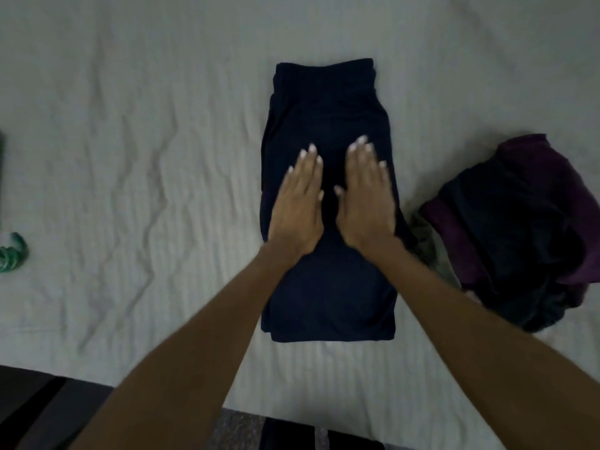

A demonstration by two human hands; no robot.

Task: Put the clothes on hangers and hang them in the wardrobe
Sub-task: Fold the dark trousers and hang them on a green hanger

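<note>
We see matt, soft navy cloth in the folded garment (328, 203), a wrinkled pale cotton-like bedsheet (130, 157), a heap of dull purple and black fabric (519, 228), and glossy translucent green plastic hangers (13, 251).

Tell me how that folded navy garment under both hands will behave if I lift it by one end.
The navy garment looks soft and floppy, so it would likely sag and unfold. It lies flat in layers under the left hand and right hand, so the layers may slide apart. It probably won't roll on the wrinkled sheet.
</note>
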